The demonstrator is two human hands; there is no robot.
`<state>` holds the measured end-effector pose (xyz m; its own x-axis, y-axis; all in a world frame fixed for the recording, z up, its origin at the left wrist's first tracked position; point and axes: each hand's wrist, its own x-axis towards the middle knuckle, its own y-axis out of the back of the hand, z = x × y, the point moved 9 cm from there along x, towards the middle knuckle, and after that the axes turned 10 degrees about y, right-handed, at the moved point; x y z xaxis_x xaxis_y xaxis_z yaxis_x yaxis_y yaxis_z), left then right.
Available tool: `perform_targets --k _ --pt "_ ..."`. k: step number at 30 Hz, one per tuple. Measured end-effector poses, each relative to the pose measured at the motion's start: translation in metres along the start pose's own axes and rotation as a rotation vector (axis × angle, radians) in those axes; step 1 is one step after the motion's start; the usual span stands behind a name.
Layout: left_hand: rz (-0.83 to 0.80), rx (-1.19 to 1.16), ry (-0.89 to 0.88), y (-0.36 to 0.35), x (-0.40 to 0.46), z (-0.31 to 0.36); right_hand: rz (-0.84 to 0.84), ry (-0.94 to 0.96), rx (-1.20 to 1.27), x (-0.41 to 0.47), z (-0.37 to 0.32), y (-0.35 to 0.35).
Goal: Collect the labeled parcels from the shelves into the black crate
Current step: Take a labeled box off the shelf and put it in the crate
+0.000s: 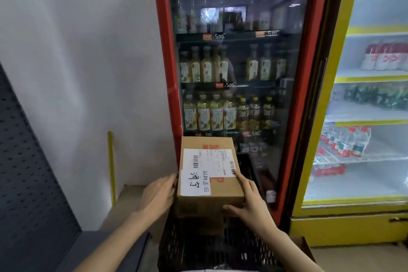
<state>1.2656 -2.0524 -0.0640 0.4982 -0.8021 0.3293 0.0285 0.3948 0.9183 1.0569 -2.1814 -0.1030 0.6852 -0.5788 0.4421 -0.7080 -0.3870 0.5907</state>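
A brown cardboard parcel (pixel 209 203) with white shipping labels on top sits in or just above the black crate (pixel 176 247), low in the middle of the view. My left hand (pixel 159 194) is flat against the parcel's left side. My right hand (pixel 247 201) grips its right front corner, thumb on the front face and index finger along the top edge. The crate's bottom is mostly hidden by the parcel and my arms; another brown box shows dimly underneath.
A red glass-door drinks fridge (pixel 238 73) stands right behind the crate. A yellow-framed cooler (pixel 362 99) with bottles is to the right. A dark perforated shelf panel (pixel 26 172) rises on the left, with a white wall (pixel 88 62) behind.
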Motion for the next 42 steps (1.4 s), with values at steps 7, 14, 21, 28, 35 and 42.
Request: perform_targets --k 7,14,21,28,35,42 --pt "-0.115 -0.078 0.044 -0.081 0.067 -0.036 -0.082 -0.081 -0.033 0.059 0.060 -0.039" --pt "-0.142 -0.053 0.122 -0.140 0.100 -0.059 -0.155 -0.137 -0.030 0.089 0.115 -0.075" --pt "-0.232 0.012 0.213 -0.182 0.118 -0.083 -0.197 -0.227 -0.033 0.096 0.149 -0.114" --pt "-0.170 -0.033 0.162 -0.192 0.136 -0.093 -0.331 -0.262 -0.138 0.097 0.180 -0.150" --pt "-0.154 -0.008 0.096 -0.200 0.144 -0.091 -0.437 -0.247 -0.314 0.095 0.191 -0.153" --pt "-0.165 -0.044 0.084 -0.199 0.143 -0.093 -0.468 -0.169 -0.393 0.097 0.176 -0.138"
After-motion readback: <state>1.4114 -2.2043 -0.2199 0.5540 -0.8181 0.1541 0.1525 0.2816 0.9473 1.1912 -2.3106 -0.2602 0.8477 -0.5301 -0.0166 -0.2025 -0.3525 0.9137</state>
